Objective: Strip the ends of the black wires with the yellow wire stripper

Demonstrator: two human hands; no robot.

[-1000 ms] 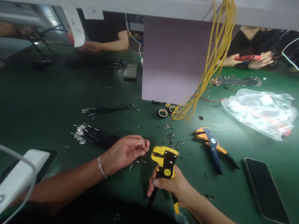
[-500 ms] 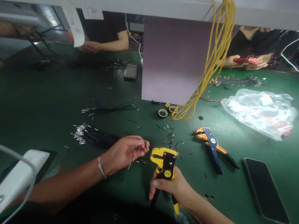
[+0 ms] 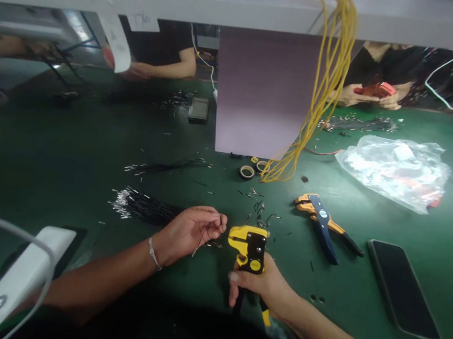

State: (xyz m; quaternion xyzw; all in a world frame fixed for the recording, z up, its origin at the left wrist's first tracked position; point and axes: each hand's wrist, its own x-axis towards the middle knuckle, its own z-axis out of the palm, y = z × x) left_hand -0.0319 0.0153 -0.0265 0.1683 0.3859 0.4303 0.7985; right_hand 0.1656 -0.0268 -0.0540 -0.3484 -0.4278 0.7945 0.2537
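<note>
Between the pinched fingertips of my left hand (image 3: 195, 227) is a thin black wire (image 3: 198, 244), its loose end hanging below the palm. My right hand (image 3: 262, 284) is wrapped round the handles of a yellow and black wire stripper (image 3: 251, 245). The stripper's jaws point left, a short gap from my left fingertips. Behind my left hand lies a bundle of black wires (image 3: 143, 206) with pale ends, and a smaller bunch of wires (image 3: 166, 167) lies farther back. Short wire scraps (image 3: 260, 206) are scattered just beyond the stripper.
A second wire stripper (image 3: 321, 224), blue and orange, and a phone (image 3: 404, 289) lie at right. Yellow wires (image 3: 333, 66) hang from the shelf (image 3: 235, 3) near two tape rolls (image 3: 246, 172). A plastic bag (image 3: 394, 167) is farther back. A white power strip (image 3: 27, 270) sits left. Co-workers sit opposite.
My hands and the wire stripper stay almost in place; my right fingers shift slightly on the handles. Across the table, a co-worker's hands move a red tool a little.
</note>
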